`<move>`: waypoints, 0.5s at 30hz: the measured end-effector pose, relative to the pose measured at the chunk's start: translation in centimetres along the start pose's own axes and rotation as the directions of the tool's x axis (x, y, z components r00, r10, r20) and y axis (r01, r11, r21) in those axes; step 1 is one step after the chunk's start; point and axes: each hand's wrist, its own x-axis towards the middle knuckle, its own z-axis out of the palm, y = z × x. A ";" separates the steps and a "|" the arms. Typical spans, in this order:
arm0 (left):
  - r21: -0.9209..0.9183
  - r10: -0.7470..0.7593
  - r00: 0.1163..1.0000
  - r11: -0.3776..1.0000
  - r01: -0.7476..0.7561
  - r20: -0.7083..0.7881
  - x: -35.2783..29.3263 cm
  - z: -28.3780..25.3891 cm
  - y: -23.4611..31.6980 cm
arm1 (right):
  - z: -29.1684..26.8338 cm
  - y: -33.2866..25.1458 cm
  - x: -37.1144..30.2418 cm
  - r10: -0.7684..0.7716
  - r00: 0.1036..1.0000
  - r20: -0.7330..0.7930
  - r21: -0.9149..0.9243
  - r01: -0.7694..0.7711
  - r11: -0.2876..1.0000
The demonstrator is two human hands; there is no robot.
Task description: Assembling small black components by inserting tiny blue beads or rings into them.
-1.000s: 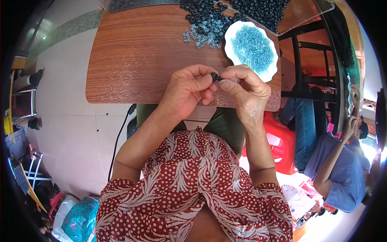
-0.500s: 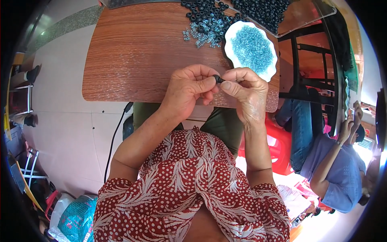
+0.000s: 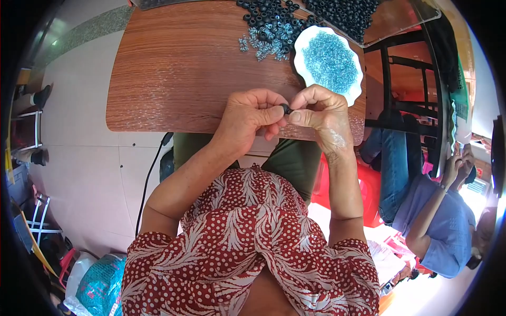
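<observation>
Mid-frame, the left hand (image 3: 242, 118) pinches a small black piece (image 3: 285, 108) between thumb and fingers; the right hand (image 3: 328, 111) pinches at its right side, on what exactly I cannot tell. Since a second ago the piece has turned, its opening now hidden, so both hands remain occupied with it. Upper right, the white plate (image 3: 352, 96) of clear bluish bits (image 3: 329, 60) stays put.

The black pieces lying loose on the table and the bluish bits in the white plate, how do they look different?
Colour: the black pieces are dark and solid-looking; the bluish bits look pale and see-through.
Size: each black piece looks bigger than each bluish bit.
Place: these black pieces lie on the table, while these bluish bits fill the white plate.
Both are heaps of many small pieces.
</observation>
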 end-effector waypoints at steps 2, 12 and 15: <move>0.001 0.003 1.000 1.000 -0.003 0.005 0.1 -0.1 0.0 | 0.2 -0.3 0.2 0.001 1.000 0.029 0.022 -0.002 1.000; -0.048 -0.012 1.000 0.999 0.013 0.025 0.3 -0.5 0.1 | 0.0 -0.9 1.3 0.104 0.981 0.163 0.009 -0.107 0.994; -0.063 -0.027 0.999 0.998 0.029 0.026 0.2 -0.8 0.1 | 0.1 -1.2 1.4 0.124 0.979 0.165 -0.064 -0.115 0.991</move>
